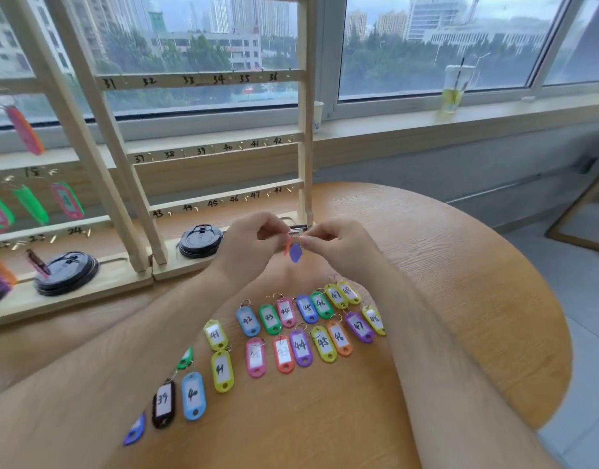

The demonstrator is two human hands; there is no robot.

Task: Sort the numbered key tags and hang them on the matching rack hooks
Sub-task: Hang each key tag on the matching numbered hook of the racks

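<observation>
Just in front of the wooden rack (pixel 203 148), w/ rails marked 31 to 48, a person's L hand (pixel 254 240) and R hand (pixel 330 243) meet in mid-air, fingertips nearly touching. R thumb & forefinger pinch the ring of a purple tag (pixel 295 252), which dangles below them. L fingers are curled in, pinching a red tag (pixel 287 246) that hangs edge-on beside it. Nos. on both are unreadable. On the person's side of the rack, two rows of numbered tags (pixel 300 346), 39 to 48, lie flat on the wooden table (pixel 460 282) between the forearms. A black lid (pixel 200 240) sits on the rack's base, left of the hands. Behind the rack, a drink cup (pixel 455 89) stands on the window sill.
</observation>
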